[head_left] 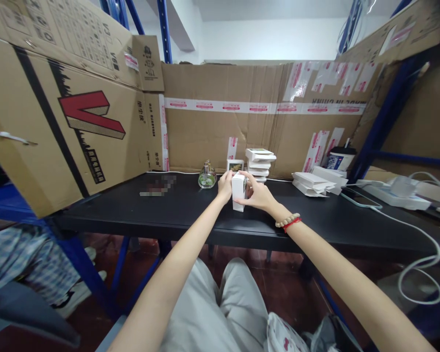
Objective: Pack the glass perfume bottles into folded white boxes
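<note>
A small white carton (238,191) stands upright on the black table (139,210), and both my hands grip it. My left hand (225,187) wraps its left side. My right hand (257,191) closes on its right side and top, fingers curled over the upper edge. Just behind it sit a small glass bottle (207,176) with a green label, another small printed box (235,165) and a stack of white boxes (259,162).
Flattened white cartons (311,183) lie at the right, beside a paper cup (340,157). A white power strip (390,194) and cables (423,266) run along the right edge. Large cardboard boxes (77,117) wall the left and back. Another person's checked clothing (11,264) shows at lower left.
</note>
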{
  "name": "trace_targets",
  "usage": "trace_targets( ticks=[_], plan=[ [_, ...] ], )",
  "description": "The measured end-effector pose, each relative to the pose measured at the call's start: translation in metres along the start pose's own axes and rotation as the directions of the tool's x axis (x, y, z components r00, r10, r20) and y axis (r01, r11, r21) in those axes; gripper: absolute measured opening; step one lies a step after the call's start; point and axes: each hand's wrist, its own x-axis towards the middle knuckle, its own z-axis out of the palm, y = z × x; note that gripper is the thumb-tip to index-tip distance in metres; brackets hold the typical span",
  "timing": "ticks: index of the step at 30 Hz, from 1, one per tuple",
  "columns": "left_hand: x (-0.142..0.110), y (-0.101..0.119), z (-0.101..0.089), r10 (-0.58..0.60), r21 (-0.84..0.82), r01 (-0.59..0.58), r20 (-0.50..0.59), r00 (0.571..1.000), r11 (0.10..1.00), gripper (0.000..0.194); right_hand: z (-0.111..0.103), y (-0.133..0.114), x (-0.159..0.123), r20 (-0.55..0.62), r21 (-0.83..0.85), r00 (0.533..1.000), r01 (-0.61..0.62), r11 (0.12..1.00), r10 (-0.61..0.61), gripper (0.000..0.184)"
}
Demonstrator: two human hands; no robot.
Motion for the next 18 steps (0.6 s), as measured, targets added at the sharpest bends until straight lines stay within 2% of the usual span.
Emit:
trace_targets(
  ticks=[2,4,6,8,10,12,15,18],
  plan=[
    [-0.001,0.003,-0.003,-0.019,-0.062,0.018,-0.004,1.000,0.998,0.036,0.002,0.001,0.002,0.033,0.024,0.996,-0.080,0.997,0.079,0.091],
    [-0.005,0.007,-0.006,0.017,-0.019,-0.017,-0.005,1.000,1.000,0.038,0.002,0.003,0.003,0.056,0.035,0.990,-0.134,0.990,0.132,0.094],
    [-0.012,0.013,-0.009,0.144,0.148,-0.144,0.013,0.990,0.978,0.033,0.001,0.006,0.003,0.088,0.042,0.986,-0.142,0.989,0.138,0.098],
    [-0.020,0.019,-0.010,0.262,0.342,-0.277,0.091,0.961,0.898,0.027,0.000,0.008,0.003,0.114,0.038,0.988,-0.112,0.993,0.107,0.101],
    [-0.025,0.022,-0.010,0.306,0.463,-0.351,0.172,0.936,0.814,0.040,-0.001,0.010,0.002,0.133,0.009,0.987,-0.093,0.996,0.091,0.099],
    [-0.026,0.021,-0.009,0.275,0.525,-0.337,0.194,0.942,0.782,0.054,-0.001,0.011,0.002,0.152,-0.038,0.982,-0.107,0.994,0.112,0.096],
    [-0.022,0.014,-0.007,0.205,0.572,-0.264,0.166,0.965,0.777,0.065,0.003,0.013,0.002,0.210,-0.121,0.967,-0.122,0.985,0.145,0.088],
    [-0.017,0.008,-0.006,0.154,0.612,-0.193,0.116,0.981,0.767,0.072,0.006,0.016,0.003,0.273,-0.191,0.945,-0.129,0.973,0.179,0.066]
  ],
)
